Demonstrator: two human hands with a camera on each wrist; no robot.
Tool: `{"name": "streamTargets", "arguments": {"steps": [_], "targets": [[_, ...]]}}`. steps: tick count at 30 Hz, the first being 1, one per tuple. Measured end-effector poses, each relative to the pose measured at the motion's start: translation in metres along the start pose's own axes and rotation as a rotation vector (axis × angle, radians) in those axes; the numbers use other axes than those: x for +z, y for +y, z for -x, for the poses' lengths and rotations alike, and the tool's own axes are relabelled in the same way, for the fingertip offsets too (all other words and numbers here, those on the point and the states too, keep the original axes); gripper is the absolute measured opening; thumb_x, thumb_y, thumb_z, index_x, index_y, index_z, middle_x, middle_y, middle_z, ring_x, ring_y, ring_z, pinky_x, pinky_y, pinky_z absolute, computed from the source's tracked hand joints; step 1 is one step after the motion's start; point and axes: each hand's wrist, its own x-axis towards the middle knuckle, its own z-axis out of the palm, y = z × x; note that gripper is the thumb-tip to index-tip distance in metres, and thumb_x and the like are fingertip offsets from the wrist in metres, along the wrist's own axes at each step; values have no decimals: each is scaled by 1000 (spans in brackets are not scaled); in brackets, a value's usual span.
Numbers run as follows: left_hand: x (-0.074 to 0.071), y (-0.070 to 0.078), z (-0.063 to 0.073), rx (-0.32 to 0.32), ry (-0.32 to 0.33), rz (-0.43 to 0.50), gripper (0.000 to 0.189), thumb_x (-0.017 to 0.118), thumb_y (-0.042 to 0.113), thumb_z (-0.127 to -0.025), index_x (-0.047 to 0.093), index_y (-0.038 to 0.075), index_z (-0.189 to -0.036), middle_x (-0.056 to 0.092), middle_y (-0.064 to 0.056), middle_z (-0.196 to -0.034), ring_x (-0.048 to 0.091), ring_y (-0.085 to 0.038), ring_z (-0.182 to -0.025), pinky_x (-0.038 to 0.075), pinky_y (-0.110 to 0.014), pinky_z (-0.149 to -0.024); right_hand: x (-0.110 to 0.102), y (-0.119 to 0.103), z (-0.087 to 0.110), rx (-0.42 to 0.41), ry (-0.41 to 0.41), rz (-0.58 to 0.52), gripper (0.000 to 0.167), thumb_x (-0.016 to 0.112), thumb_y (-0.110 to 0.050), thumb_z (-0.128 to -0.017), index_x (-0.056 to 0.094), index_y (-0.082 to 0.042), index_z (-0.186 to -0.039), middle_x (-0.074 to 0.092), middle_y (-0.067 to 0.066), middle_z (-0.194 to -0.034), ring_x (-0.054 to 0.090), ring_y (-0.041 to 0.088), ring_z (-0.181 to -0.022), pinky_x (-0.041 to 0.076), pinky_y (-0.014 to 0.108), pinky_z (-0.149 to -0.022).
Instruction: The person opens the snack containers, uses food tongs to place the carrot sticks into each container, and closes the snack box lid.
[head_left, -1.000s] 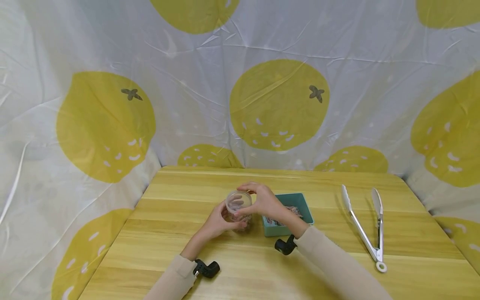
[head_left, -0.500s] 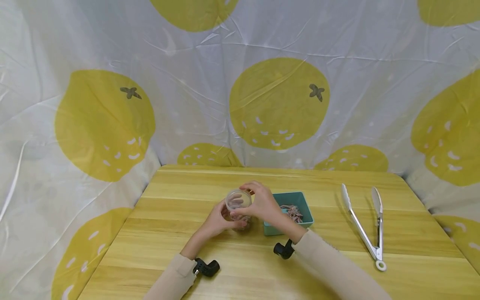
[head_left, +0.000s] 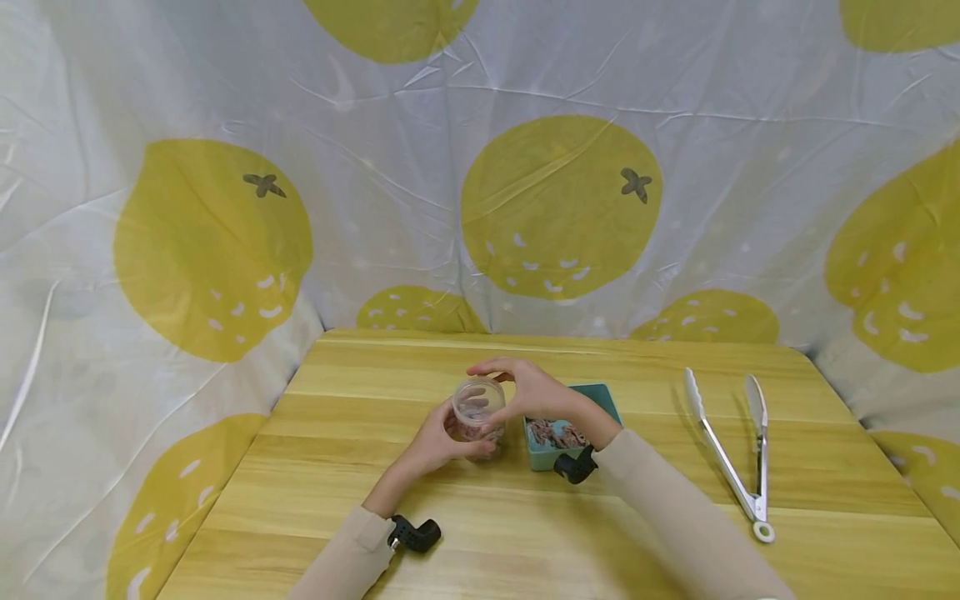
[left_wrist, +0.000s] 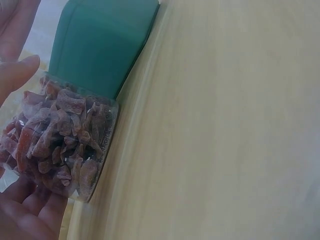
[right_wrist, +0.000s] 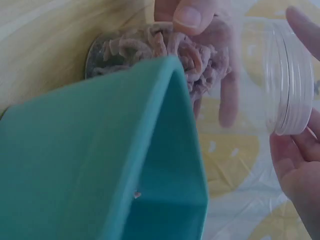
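Note:
A clear plastic jar stands on the wooden table, its lower part filled with wrinkled reddish-brown dried strips. My left hand grips the jar's side low down, thumb in front and fingers behind. Over the top, my right hand holds the clear ridged lid between thumb and curled fingers. In the right wrist view one fingertip sits right at the lid's edge. Just right of the jar is a teal box with more strips in it, partly hidden by the right forearm.
Silver tongs lie spread apart on the right side of the wooden table. A lemon-print curtain surrounds the table at the back and sides. Black cameras sit on both wrists.
My right hand has turned about the jar's top, its fingers swinging left and its wrist right. More strips show in the box's near left part. My left hand keeps its hold.

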Motion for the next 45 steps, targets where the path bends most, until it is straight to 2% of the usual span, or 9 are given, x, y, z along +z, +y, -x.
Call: {"name": "streamTargets", "arguments": {"steps": [3,7,15,20,24,30,35,39,45], "targets": [[0,0,0,0,4,2,81,85,5,-79,43,4,-148,56,-18,-134,58,-24,-116,49,-31,-94,-1,2,0,3,-20,14,74,89,-19,-76,55,-5,-141,54,9,-142,50,24,-129,42,42,-106],[1,-1,-1,5,12,-3,82,86,5,-78,42,2,-148,56,-20,-134,57,-26,-117,49,-30,-95,1,3,0,9,8,41,72,90,-19,-75,58,-5,-138,57,8,-140,52,23,-127,44,40,-105],[-1,-2,0,12,11,-15,81,84,5,-80,41,4,-149,56,-21,-134,58,-25,-116,50,-33,-96,23,4,7,47,243,48,71,95,-20,-68,65,-1,-130,60,8,-133,57,23,-117,49,49,-95],[-2,-2,0,26,2,-20,81,83,6,-81,41,5,-150,56,-20,-133,59,-23,-114,51,-32,-94,32,-1,10,75,330,73,68,95,-22,-68,67,-4,-127,62,5,-130,58,22,-115,51,45,-94],[-2,-2,0,23,-6,-18,81,84,6,-81,41,3,-149,57,-19,-132,60,-23,-113,52,-32,-92,30,-6,10,57,299,107,69,94,-20,-69,65,-3,-129,61,7,-129,58,23,-115,51,42,-94],[-2,-3,0,39,-10,-3,79,84,5,-81,42,3,-148,57,-20,-131,60,-23,-112,52,-32,-92,19,-4,6,18,163,128,79,93,-23,-71,57,-5,-139,55,9,-139,54,23,-119,50,41,-94],[-1,-2,1,13,7,-22,80,85,6,-79,44,4,-147,59,-17,-130,60,-22,-112,51,-31,-93,10,2,3,-9,78,129,75,92,-22,-73,58,-6,-139,56,9,-140,53,23,-125,50,43,-94],[-1,-3,1,3,17,-36,79,85,6,-79,45,3,-146,59,-18,-130,60,-22,-112,50,-31,-94,10,5,3,-2,77,125,72,91,-25,-74,60,-8,-137,58,7,-138,54,21,-123,50,44,-93],[-1,-2,1,23,10,-15,79,83,1,-80,42,1,-148,57,-23,-131,59,-21,-110,51,-29,-91,17,3,5,26,153,105,72,93,-27,-71,62,-6,-134,59,6,-136,55,21,-119,49,48,-92]]}}
